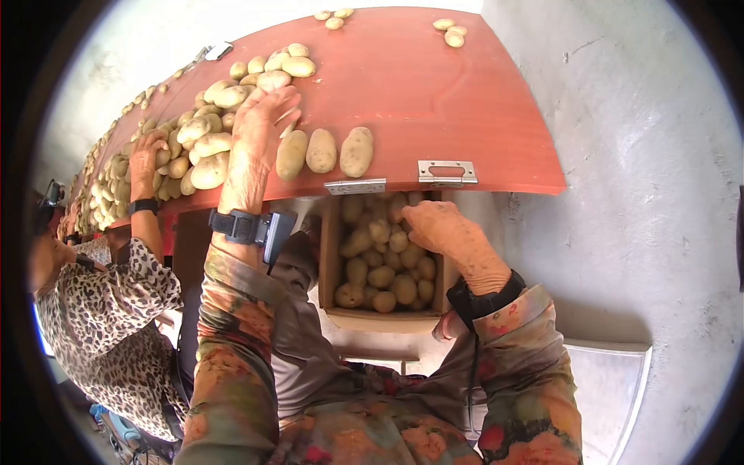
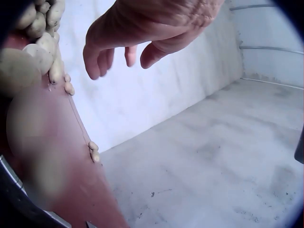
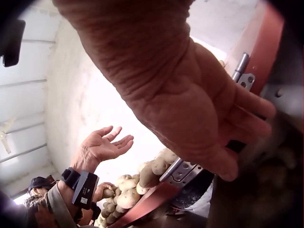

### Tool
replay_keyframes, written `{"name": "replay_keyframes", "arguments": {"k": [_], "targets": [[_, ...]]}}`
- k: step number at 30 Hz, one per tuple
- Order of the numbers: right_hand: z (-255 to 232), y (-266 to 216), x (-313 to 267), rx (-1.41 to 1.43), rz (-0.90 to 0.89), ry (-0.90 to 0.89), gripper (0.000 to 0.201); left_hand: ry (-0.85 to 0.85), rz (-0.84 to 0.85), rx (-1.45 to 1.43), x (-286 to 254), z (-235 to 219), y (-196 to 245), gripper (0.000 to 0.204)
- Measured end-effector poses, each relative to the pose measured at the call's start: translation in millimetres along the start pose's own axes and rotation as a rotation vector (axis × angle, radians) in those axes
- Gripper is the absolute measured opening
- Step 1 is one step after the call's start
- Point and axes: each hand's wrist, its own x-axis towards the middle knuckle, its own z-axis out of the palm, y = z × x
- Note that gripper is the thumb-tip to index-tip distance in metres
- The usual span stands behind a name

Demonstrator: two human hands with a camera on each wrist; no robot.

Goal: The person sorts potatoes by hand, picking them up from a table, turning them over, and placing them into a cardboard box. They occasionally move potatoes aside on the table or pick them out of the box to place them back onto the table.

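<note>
Above the potato pile on the red table, my left hand hovers with fingers spread loosely and nothing in the grasp. The left wrist view shows the same hand, its fingertips pointing down, clear of the potatoes. My right hand is at the far right rim of a cardboard box holding many potatoes. In the right wrist view its fingers reach out loosely toward the dark box, with no potato between them. Three potatoes lie in a row near the table's front edge.
Metal hinges sit along the front edge of the red table. Small potato groups lie at its far edge. A person in a leopard-print top reaches into the pile at left. A grey wall rises at right.
</note>
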Motion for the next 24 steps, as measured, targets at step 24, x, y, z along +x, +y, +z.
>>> {"name": "replay_keyframes", "arguments": {"k": [24], "targets": [[89,12,33,0.134,0.169,-0.34,0.043,0.034,0.252,0.358,-15,-14,-31,0.017]]}}
